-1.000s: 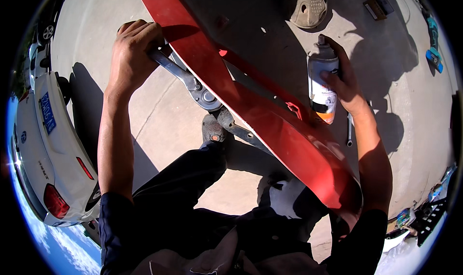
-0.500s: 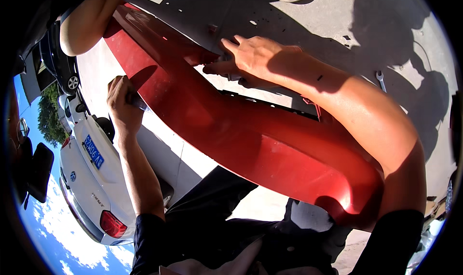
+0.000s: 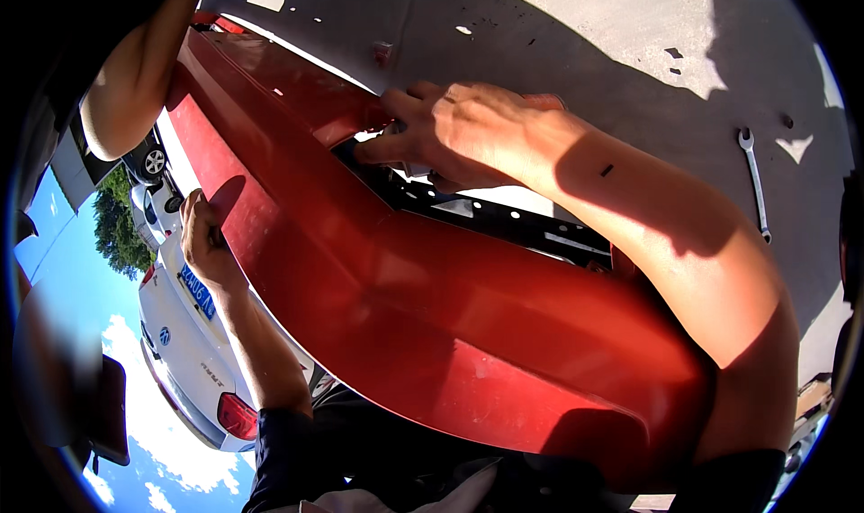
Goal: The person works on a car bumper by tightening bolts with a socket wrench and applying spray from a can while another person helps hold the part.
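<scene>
A long red car bumper [image 3: 360, 270] stretches diagonally across the view, from the upper left down to the lower right in front of my body. At its left edge my left hand [image 3: 207, 243] is closed, fingers curled against the rim; something small and dark shows by the thumb. Over the gap along the far side lies my right hand [image 3: 441, 135], fingers bent round a greyish thing that is mostly hidden beneath it. Under the gap a black perforated strip [image 3: 486, 214] is visible. My right forearm crosses above the bumper's right part.
Another person's bare arm [image 3: 135, 85] reaches in at the upper left, beside the bumper's far end. On the grey ground to the right lies a wrench [image 3: 754, 184]. A white car [image 3: 193, 351] is parked at the left, with a dark car [image 3: 151, 162] beyond.
The bumper appears larger and shifted left and lower, uncovering more of the black strip. Both hands have shifted left in the view, the left one also lower. More of the wrench shows.
</scene>
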The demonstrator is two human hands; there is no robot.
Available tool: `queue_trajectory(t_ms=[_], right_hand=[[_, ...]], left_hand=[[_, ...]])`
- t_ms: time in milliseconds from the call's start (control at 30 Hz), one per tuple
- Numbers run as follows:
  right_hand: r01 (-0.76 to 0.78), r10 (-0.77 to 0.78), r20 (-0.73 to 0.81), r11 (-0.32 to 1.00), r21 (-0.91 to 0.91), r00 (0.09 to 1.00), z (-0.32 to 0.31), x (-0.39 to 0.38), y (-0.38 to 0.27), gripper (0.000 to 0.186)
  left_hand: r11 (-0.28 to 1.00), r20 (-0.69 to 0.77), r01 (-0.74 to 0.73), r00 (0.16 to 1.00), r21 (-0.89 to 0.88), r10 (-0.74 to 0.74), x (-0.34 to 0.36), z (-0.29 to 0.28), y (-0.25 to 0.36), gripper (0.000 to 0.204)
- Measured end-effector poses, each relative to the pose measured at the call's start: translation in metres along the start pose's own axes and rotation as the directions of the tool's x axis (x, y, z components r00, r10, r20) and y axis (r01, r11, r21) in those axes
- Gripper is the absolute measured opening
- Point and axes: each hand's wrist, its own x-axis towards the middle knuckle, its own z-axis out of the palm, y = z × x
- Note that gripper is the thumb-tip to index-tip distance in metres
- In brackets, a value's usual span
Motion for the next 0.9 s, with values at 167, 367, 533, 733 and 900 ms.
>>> queue_trajectory(t_ms=[167,367,533,733,900], right_hand=[[-0.014,0.016,0.064,0.999,-0.031,0.998,0.010,0.002,0.005,0.050],[0.177,-0.183,-0.034,0.975,-0.134,0.982,0.030,0.011,0.018,0.048],[0.208,-0.201,0.068,0.970,-0.126,0.977,0.028,0.022,0.013,0.049],[0.178,-0.163,0.128,0.977,-0.118,0.978,0.026,0.024,0.005,0.050],[0.164,-0.150,0.110,0.977,-0.133,0.983,0.024,0.023,0.006,0.050]], left_hand=[[0.993,-0.060,0.079,0.995,-0.089,-0.084,-0.002,0.003,0.001,0.026],[0.888,-0.149,0.377,0.893,-0.265,-0.424,-0.007,0.010,0.028,0.025],[0.801,0.098,0.414,0.905,-0.433,-0.415,-0.002,-0.016,0.004,0.030],[0.866,-0.016,0.352,0.924,-0.355,-0.382,-0.005,-0.007,0.013,0.023],[0.880,-0.036,0.339,0.928,-0.333,-0.371,-0.005,-0.005,0.014,0.018]])
